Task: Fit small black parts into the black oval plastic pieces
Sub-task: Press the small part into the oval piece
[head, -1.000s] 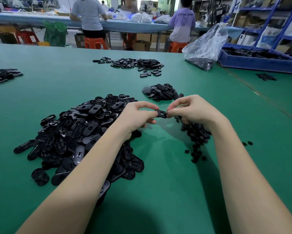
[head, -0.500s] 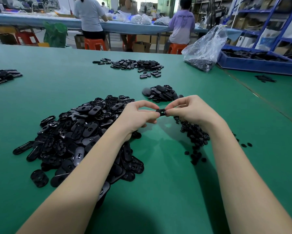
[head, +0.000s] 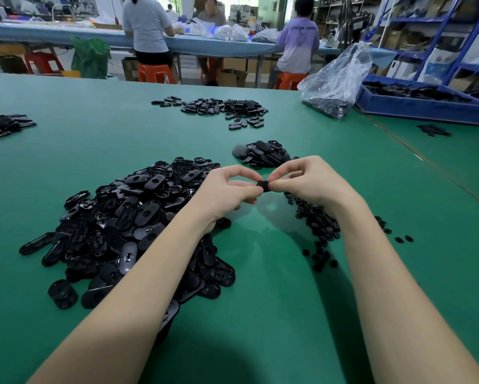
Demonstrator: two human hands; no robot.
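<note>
My left hand (head: 227, 191) and my right hand (head: 310, 181) meet above the green table (head: 260, 314), fingertips pinching one black oval plastic piece (head: 263, 186) between them; most of it is hidden by my fingers. Whether a small part sits in it I cannot tell. A big heap of black oval pieces (head: 127, 225) lies under and left of my left forearm. A strip of small black parts (head: 317, 228) lies below my right hand.
A small stack of oval pieces (head: 263, 155) lies just beyond my hands, another spread (head: 224, 108) farther back, one more pile (head: 2, 125) at far left. A clear plastic bag (head: 335, 81) and blue bin (head: 423, 102) stand at right. People sit at a far table.
My hands have closed in on the oval piece, so less of it shows between the fingertips. The view has tilted slightly; the piles have not moved.
</note>
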